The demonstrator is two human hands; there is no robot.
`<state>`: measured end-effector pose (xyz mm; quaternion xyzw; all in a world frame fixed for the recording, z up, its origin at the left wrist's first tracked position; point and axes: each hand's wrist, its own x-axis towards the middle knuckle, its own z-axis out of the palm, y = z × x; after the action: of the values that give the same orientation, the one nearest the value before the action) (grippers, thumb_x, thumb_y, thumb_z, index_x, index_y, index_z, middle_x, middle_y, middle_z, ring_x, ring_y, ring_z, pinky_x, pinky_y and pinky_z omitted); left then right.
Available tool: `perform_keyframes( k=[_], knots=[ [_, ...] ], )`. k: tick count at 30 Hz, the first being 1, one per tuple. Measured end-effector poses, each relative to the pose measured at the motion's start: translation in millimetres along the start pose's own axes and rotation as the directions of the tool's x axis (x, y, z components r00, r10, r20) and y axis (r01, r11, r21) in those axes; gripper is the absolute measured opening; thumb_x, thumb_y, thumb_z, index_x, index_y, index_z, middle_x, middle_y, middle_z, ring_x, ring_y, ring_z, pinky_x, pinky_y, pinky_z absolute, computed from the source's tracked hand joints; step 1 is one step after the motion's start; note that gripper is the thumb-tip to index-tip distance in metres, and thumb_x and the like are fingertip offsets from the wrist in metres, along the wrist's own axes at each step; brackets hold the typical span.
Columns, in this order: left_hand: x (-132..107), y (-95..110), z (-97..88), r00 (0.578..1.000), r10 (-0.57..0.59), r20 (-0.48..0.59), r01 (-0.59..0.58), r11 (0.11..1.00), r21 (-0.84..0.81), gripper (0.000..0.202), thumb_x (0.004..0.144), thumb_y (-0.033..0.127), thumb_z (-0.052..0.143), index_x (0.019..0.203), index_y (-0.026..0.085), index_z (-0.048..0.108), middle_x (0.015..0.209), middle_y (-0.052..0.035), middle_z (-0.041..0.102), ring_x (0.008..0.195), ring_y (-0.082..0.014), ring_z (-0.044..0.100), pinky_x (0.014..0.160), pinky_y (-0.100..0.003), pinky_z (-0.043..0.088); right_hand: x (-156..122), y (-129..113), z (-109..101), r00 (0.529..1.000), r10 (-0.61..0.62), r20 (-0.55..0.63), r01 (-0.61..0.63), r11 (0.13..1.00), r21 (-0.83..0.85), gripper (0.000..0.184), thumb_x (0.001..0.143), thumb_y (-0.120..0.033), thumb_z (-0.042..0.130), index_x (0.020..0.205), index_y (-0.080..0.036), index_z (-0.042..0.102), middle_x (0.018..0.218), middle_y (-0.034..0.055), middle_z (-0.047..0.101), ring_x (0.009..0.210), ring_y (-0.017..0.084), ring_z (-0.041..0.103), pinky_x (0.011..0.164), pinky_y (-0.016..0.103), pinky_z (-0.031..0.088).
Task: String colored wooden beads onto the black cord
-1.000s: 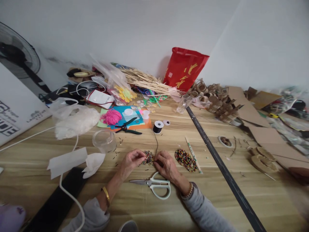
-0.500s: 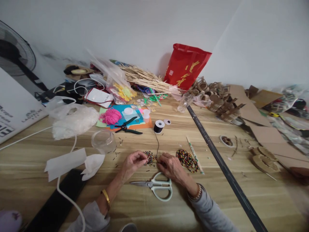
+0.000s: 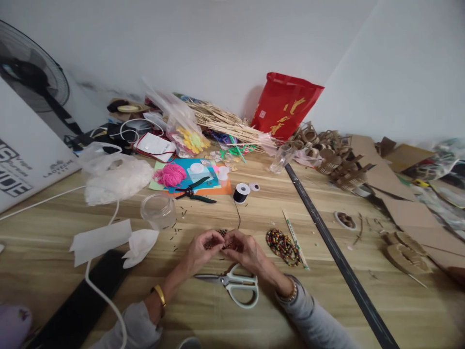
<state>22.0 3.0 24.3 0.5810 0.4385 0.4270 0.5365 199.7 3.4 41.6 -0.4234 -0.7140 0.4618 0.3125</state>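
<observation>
My left hand point(image 3: 202, 248) and my right hand point(image 3: 242, 249) meet fingertip to fingertip over a small pile of coloured beads point(image 3: 221, 233) on the wooden table point(image 3: 203, 315). Both pinch closed. A thin black cord point(image 3: 238, 218) runs from a black spool point(image 3: 240, 192) down to my right fingers, which seem to hold it. What my left fingers pinch is too small to name. A coiled string of coloured beads point(image 3: 282, 245) lies just right of my right hand. Pale green scissors point(image 3: 232, 283) lie right below both hands.
A clear plastic jar point(image 3: 158, 212), white tissue point(image 3: 109, 238) and a white plastic bag point(image 3: 114, 177) lie to the left. Black pliers point(image 3: 192, 192), pink yarn point(image 3: 169, 174) and a red bag point(image 3: 285, 106) sit further back. A dark strip point(image 3: 334, 252) crosses the table; cardboard pieces point(image 3: 399, 194) lie at right.
My two hands have drawn together until their fingertips touch, now covering most of the small bead pile. The camera view has shifted slightly.
</observation>
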Motion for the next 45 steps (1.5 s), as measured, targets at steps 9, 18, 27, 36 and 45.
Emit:
perform_keyframes(
  k=[9,18,27,36,45],
  knots=[
    [4,-10,5.2,0.982,0.068,-0.176,-0.046,0.991,0.124,0.006,0.071,0.02,0.064,0.073,0.015,0.066,0.07,-0.0027,0.067,0.067,-0.0162,0.061,0.065,-0.025,0.048,14,29,3,0.994,0.104,0.039,-0.11,0.973,0.203,0.029,0.077,-0.044,0.067,0.08,-0.016,0.059,0.062,-0.003,0.056,0.049,0.008,0.047,0.048,0.02,0.038],
    [5,-12,8.7,0.977,-0.015,-0.212,0.033,0.996,0.082,0.022,0.08,0.034,0.059,0.089,0.015,0.067,0.081,-0.0047,0.071,0.076,-0.0186,0.064,0.073,-0.028,0.05,5,38,4,0.988,-0.09,-0.129,0.091,0.996,0.003,0.025,0.087,-0.039,0.054,0.08,-0.016,0.061,0.068,0.0009,0.058,0.059,0.012,0.048,0.055,0.022,0.038],
    [1,-4,12.6,0.988,-0.023,-0.15,0.059,0.97,0.237,0.026,0.079,0.04,0.058,0.072,0.015,0.065,0.067,-0.0018,0.064,0.064,-0.016,0.056,0.062,-0.024,0.044,4,34,3,0.98,-0.136,-0.147,0.134,0.991,-0.019,0.023,0.088,-0.035,0.054,0.079,-0.015,0.062,0.066,0.0006,0.057,0.056,0.011,0.047,0.052,0.02,0.036],
    [-1,-9,11.2,0.994,-0.005,-0.11,0.032,0.968,0.247,0.021,0.08,0.033,0.055,0.072,0.015,0.063,0.067,-0.0025,0.064,0.065,-0.0166,0.059,0.064,-0.025,0.046,5,34,3,0.983,-0.145,-0.117,0.142,0.989,-0.031,0.026,0.088,-0.04,0.057,0.085,-0.016,0.067,0.069,0.0021,0.06,0.06,0.013,0.052,0.055,0.022,0.04],
    [-2,-8,11.4,0.978,0.165,-0.131,-0.103,0.915,0.389,0.017,0.08,0.025,0.056,0.069,0.015,0.065,0.064,-0.0026,0.065,0.062,-0.0162,0.059,0.061,-0.024,0.045,7,34,2,0.981,-0.137,-0.138,0.141,0.99,0.019,0.027,0.089,-0.04,0.057,0.079,-0.016,0.067,0.071,0.0026,0.06,0.062,0.013,0.052,0.057,0.023,0.04]
  ],
)
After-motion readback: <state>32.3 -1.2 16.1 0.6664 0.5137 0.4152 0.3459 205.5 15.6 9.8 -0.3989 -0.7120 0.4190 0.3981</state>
